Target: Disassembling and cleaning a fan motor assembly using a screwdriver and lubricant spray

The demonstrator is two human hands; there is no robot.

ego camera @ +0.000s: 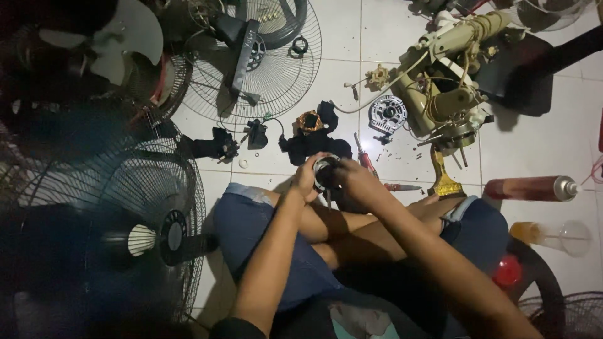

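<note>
My left hand (306,177) and my right hand (355,177) are together above my crossed legs, both closed around a small round black and silver fan motor part (325,172). The left hand cups it from the left, and the right hand's fingers press on its right side. A red-handled screwdriver (365,161) lies on the white tiled floor just beyond my right hand. A black motor housing with a copper coil (311,133) rests on the tiles in front of my hands.
A black fan with its grille (164,235) fills the left. A loose wire fan guard (279,69) lies at the top. A beige fan body (445,94), a silver motor plate (387,114), a red spray can (531,188) and a clear bottle (553,235) lie at the right.
</note>
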